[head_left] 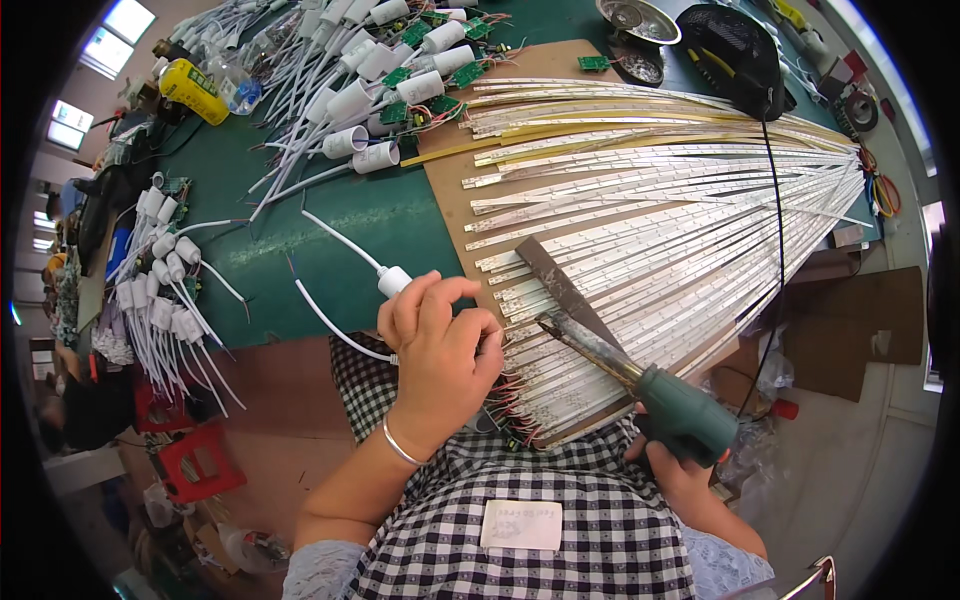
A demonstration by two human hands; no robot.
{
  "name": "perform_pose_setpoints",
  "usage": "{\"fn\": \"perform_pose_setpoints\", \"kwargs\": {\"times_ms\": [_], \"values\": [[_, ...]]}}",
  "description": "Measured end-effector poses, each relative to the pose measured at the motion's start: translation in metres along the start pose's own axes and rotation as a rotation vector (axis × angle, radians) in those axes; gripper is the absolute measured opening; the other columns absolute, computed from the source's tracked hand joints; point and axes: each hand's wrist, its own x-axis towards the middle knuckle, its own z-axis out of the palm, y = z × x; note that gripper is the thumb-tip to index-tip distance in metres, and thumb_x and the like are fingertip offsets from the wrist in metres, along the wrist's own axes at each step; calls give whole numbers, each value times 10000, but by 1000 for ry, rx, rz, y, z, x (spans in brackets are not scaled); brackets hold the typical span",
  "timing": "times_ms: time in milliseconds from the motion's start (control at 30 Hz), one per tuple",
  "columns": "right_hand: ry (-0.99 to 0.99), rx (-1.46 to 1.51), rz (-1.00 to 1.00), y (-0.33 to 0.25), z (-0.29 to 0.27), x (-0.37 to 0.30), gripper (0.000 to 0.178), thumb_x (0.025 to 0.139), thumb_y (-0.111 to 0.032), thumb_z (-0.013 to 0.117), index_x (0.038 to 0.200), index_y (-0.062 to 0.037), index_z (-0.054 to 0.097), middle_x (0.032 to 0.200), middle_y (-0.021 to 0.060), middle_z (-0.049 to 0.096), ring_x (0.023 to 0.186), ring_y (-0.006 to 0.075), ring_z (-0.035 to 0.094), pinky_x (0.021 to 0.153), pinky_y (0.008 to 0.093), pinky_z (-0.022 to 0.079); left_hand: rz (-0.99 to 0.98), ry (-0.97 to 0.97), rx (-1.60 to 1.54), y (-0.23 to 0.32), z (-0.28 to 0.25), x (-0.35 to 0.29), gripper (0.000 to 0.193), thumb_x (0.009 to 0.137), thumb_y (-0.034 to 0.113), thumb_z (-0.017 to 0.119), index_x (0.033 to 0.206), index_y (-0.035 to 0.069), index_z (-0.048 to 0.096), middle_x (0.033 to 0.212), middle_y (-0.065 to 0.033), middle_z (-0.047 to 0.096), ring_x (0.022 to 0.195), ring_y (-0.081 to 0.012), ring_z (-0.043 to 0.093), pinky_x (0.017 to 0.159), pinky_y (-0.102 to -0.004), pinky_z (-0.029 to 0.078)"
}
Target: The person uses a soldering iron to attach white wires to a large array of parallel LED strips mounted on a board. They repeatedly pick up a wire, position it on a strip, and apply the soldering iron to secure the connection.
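Soldering in hand: left hand (440, 350) closed in a tight grip on a white plug (394, 281) with wires at the near strip (520, 345) ends, right hand (680, 470) wrapped around the soldering iron (640, 385) handle, tip resting on strips fanned over the tabletop (340, 240); next likely needs steadying wire against pad.

Pretty cramped workshop corner here. The workbench (330, 230) has a dark green top with a brown board (450, 190) laid over it. Far left there are bright windows (105, 40) letting in daylight. Floor (280, 400) on the near left is reddish brown, with a couple of red plastic stools (200, 460) parked there. Cardboard sheets (860, 320) lean at the right.
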Motion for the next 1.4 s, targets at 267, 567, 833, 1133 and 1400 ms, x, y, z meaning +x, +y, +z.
{"fn": "perform_pose_setpoints", "kwargs": {"times_ms": [267,567,833,1133,1400], "values": [[-39,-162,-40,-2,0,3,359,835,-5,600,1183,55,537,929,103,631,754,153,648,686,270,529,-41,-44,39,0,6,-4,73,717,118,653,738,139,586,1370,-119,471,1325,-389,257,1072,-514,110],[-97,-347,5,1,-3,2,383,795,-46,649,1167,8,573,1028,102,642,915,214,642,801,307,501,-47,-36,42,-2,8,-8,78,712,115,661,735,137,590,1387,-122,466,1334,-379,261,1082,-525,91],[-139,-459,-27,-4,-3,5,369,798,-62,641,1158,-4,581,1039,98,636,938,253,630,822,329,490,-58,-4,37,-1,10,-9,97,710,114,669,734,138,578,1348,-89,497,1318,-353,292,1065,-536,109],[11,-108,7,1,-3,-2,412,875,-102,578,1243,60,488,1013,120,608,790,178,628,737,327,512,77,11,-21,2,0,-20,122,742,98,661,797,140,561,827,28,616,956,-194,571,974,-487,217],[-101,-213,25,-7,-3,-3,446,930,-172,539,1333,-5,444,1102,91,567,828,176,593,784,321,474,24,-25,-94,2,-2,-26,82,801,85,610,859,103,554,778,17,612,807,-191,566,871,-425,278]]}}
